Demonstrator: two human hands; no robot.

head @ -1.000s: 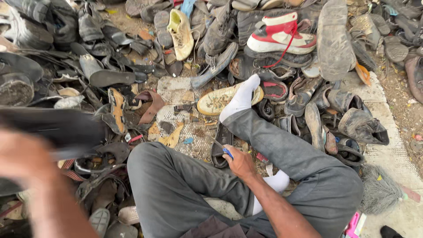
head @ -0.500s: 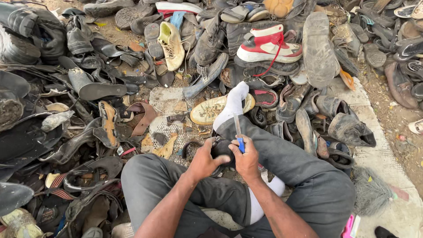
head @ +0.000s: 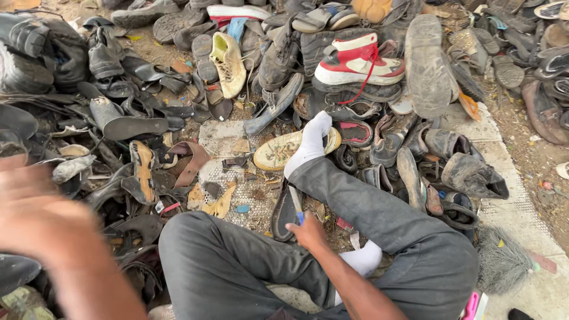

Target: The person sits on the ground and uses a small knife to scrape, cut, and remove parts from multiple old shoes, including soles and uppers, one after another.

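Since half a second ago our left hand (head: 41, 225) has swung off our lap, out to the left over the heap of worn shoes (head: 148, 118); it is blurred, so we cannot tell its fingers. Our right hand (head: 308, 231) stays between our knees, fingers closed on the blue-handled tool (head: 296, 204). Its long axis points away from us, beside the dark sole (head: 283, 213).

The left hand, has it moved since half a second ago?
Yes. The left hand has left the right hand, swinging out left and up, blurred, over the shoe pile.
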